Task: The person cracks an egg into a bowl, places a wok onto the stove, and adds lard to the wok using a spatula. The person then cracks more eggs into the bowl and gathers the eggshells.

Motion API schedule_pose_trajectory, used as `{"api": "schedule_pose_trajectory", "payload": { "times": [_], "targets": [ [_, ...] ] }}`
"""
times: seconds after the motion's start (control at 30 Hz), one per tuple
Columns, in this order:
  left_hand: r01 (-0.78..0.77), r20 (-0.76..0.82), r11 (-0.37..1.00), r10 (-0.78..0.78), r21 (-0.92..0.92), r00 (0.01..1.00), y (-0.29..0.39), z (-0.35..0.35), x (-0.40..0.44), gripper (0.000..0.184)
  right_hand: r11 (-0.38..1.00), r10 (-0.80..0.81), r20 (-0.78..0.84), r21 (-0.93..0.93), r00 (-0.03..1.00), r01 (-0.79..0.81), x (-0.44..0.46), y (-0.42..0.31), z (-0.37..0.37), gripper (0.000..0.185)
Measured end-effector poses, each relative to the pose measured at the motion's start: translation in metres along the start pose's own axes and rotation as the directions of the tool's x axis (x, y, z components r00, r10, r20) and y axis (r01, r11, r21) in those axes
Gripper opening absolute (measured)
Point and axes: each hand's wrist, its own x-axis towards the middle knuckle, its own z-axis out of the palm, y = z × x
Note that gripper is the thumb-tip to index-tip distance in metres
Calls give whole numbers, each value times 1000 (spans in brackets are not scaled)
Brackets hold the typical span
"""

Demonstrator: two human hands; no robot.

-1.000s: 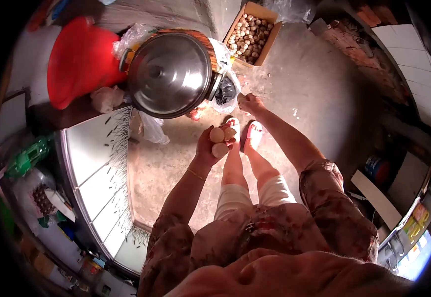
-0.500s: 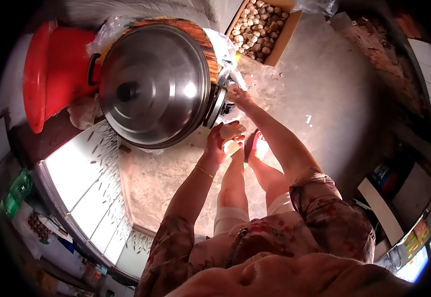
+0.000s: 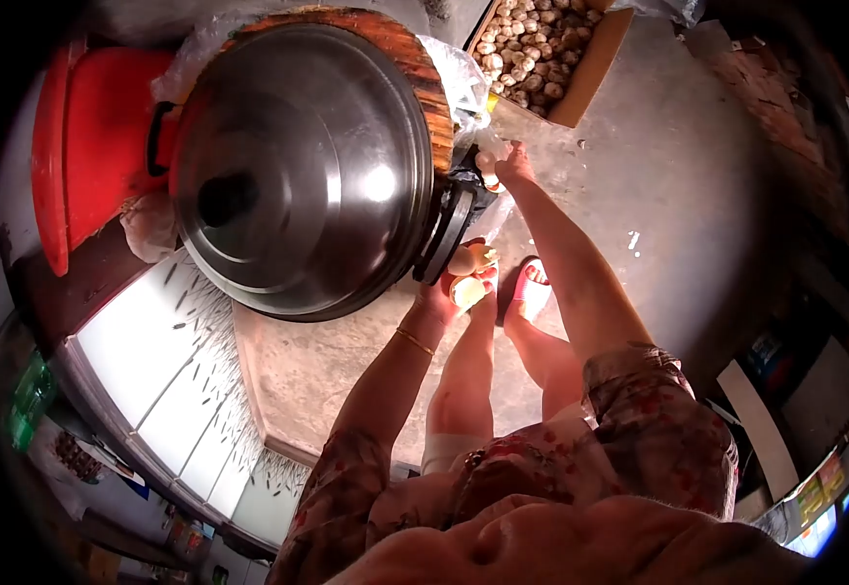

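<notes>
My left hand (image 3: 441,297) is closed around pale, hollow, rounded pieces that look like eggshells (image 3: 466,291), below the wok's handle. My right hand (image 3: 514,168) reaches forward past the handle, its fingers pinched at a clear plastic bag (image 3: 495,146). Pale rounded shapes show beside those fingers, too blurred to make out. Close on the left of both hands is a large lidded wok (image 3: 317,175) with a dark knob and a black side handle (image 3: 447,234).
Under the wok's far edge is a round wooden block (image 3: 434,107). A red plastic tub (image 3: 103,146) stands at left. Ahead is a cardboard box (image 3: 595,73) of garlic bulbs (image 3: 532,49). A white tiled surface (image 3: 166,390) with dark marks lies lower left.
My right hand has moved forward and right along the plastic bag. My left hand has turned, showing more of the shells' yellowish insides. The view has shifted slightly, bringing the wok nearer.
</notes>
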Motion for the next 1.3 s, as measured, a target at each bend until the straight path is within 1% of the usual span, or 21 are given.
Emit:
{"api": "schedule_pose_trajectory", "payload": {
  "times": [0.03,0.13,0.17,0.23,0.27,0.3,0.33,0.4,0.43,0.5,0.53,0.63,0.67,0.77,0.8,0.87,0.9,1.03,1.2,1.27,1.3],
  "targets": [
    [-8,-55,1000,9,24,998,1,3,0,64,1000,6,-16,0,1000,-6,6,4,5,57],
    [-27,-163,998,37,60,986,4,9,3,57,994,62,160,-102,985,-47,36,24,18,58],
    [-44,-160,995,57,87,985,3,5,5,55,981,-22,78,-189,997,36,43,35,28,46],
    [-79,-184,988,103,136,978,1,-2,13,54,983,-114,-12,-149,993,111,25,28,9,29],
    [-105,-292,986,138,127,946,-3,-2,18,54,979,-158,-61,-137,985,149,17,25,-2,21],
    [-55,-143,998,52,-22,988,-1,-7,22,53,964,-248,-179,-148,952,223,15,27,-8,16],
    [19,22,987,-15,-161,1000,1,-13,26,53,956,-283,-189,-135,940,260,10,31,-17,15],
    [-43,-238,996,24,-77,971,-2,-6,34,50,934,-357,-212,-107,910,341,-6,35,-35,15],
    [-64,-246,994,41,-85,968,-3,-8,43,49,902,-431,-210,-98,877,420,-14,36,-40,13],
    [-117,-362,990,79,-84,929,-2,2,61,45,884,-463,-195,-28,864,467,-30,35,-47,13],
    [-145,-354,983,98,-110,930,-3,-5,73,42,874,-478,-202,-6,855,487,-35,34,-50,13],
    [-139,-238,976,97,-167,966,1,-16,102,38,867,-484,-224,8,846,498,-49,27,-58,12],
    [-179,-384,983,153,-34,911,0,-5,111,36,868,-482,-231,4,845,496,-54,24,-61,12],
    [-194,-200,975,213,113,956,-1,-31,142,30,868,-470,-246,44,847,495,-63,21,-63,13],
    [-139,-347,970,202,199,916,0,-24,146,33,871,-466,-244,45,851,490,-67,18,-67,14],
    [-169,-527,964,254,205,811,-5,-8,152,40,865,-466,-250,74,849,496,-68,17,-70,14],
    [-154,-466,958,253,241,848,-4,-9,149,48,868,-459,-250,78,853,490,-68,18,-71,15],
    [-132,-485,949,263,286,834,-4,-6,132,47,887,-379,-229,184,896,423,-67,22,-73,20],
    [-151,-412,970,220,193,884,-12,0,99,42,886,-301,-179,311,937,344,-93,15,-102,31],
    [-143,-376,984,172,103,910,-15,12,84,41,860,-356,-208,308,911,406,-103,24,-116,33],
    [-137,-370,984,169,112,914,-18,27,75,52,856,-347,-224,320,911,405,-114,26,-124,31]
  ]
}}
